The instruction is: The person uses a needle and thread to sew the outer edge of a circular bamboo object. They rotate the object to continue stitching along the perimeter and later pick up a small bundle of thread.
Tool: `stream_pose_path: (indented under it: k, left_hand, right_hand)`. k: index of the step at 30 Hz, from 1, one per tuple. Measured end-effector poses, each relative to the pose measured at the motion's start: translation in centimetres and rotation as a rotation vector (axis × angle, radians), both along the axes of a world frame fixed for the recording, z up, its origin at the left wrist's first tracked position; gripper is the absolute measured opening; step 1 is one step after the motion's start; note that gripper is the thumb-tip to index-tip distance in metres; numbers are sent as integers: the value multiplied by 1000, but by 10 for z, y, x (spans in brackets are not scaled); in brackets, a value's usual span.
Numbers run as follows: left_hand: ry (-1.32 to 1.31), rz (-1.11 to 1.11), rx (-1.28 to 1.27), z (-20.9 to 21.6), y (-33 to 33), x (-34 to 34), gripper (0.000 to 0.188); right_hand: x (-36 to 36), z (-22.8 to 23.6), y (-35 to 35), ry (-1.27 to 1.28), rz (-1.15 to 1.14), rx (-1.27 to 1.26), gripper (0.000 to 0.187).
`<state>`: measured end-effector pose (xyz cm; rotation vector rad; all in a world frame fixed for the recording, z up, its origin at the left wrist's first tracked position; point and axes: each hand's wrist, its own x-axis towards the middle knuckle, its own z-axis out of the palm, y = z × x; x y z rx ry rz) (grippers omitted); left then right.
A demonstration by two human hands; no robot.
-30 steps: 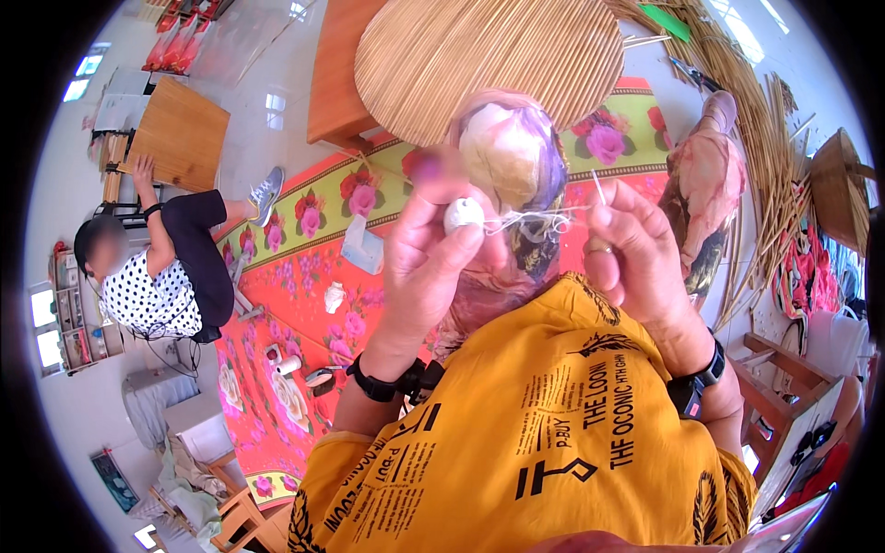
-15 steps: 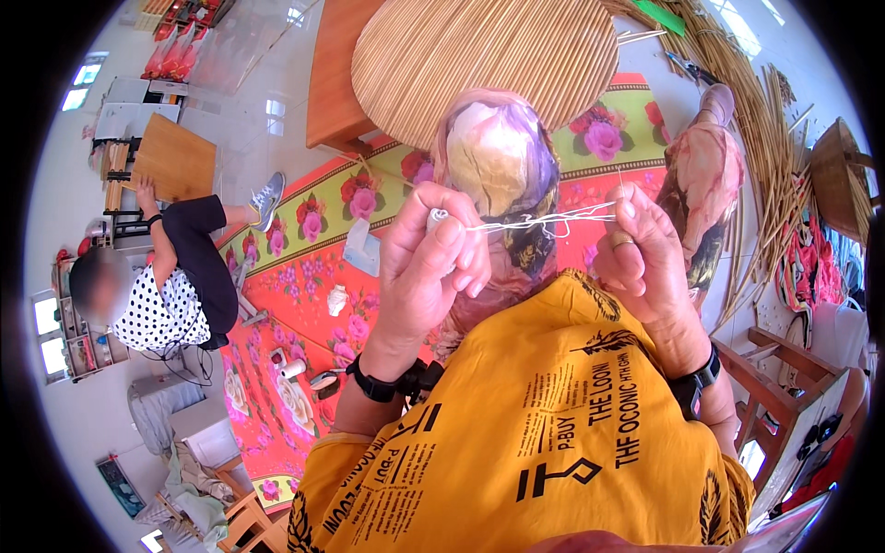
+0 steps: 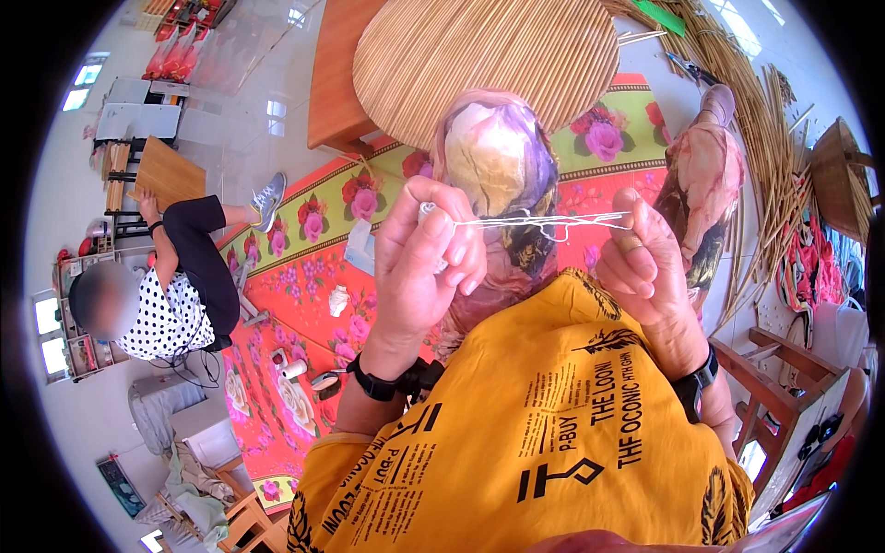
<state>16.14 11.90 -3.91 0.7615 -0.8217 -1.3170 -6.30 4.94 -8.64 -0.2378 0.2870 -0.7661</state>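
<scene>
Several strands of white thread (image 3: 539,220) stretch nearly level between my two hands, above my lap. My left hand (image 3: 427,249) is closed on the left end of the strands, with a small white wad of thread (image 3: 429,212) tucked inside its curled fingers. On the right, my right hand (image 3: 641,249) pinches the other end between thumb and forefinger; a ring shows on one finger. A small loop hangs loose below the strands near their middle. Whatever lies deeper in my left palm is hidden.
A round mat of thin sticks (image 3: 489,60) lies ahead, beside a wooden bench (image 3: 336,83). A red floral sheet (image 3: 304,276) covers the floor, with a white spool (image 3: 294,369) on it. Long canes (image 3: 761,184) lie right, near a basket (image 3: 841,175). Another person (image 3: 175,295) sits left, touching a wooden board (image 3: 171,175).
The strands are drawn straighter and more level. My right hand has shifted slightly right, my left slightly left. At left, the person's board has tilted and moved a little.
</scene>
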Motion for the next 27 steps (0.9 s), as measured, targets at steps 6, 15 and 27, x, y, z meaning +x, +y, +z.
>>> stream_pose_path:
  k: [6, 15, 27]
  left_hand:
    - [-28, 28, -7, -1, -1, 3, 14]
    - [-273, 101, -46, -9, -7, 16, 16]
    - [143, -6, 114, -19, -1, 47, 41]
  right_hand:
    - [-5, 0, 2, -135, 51, 36, 17]
    - [-15, 1, 8, -420, 215, -112, 23]
    - [-83, -18, -3, -442, -125, 15, 20]
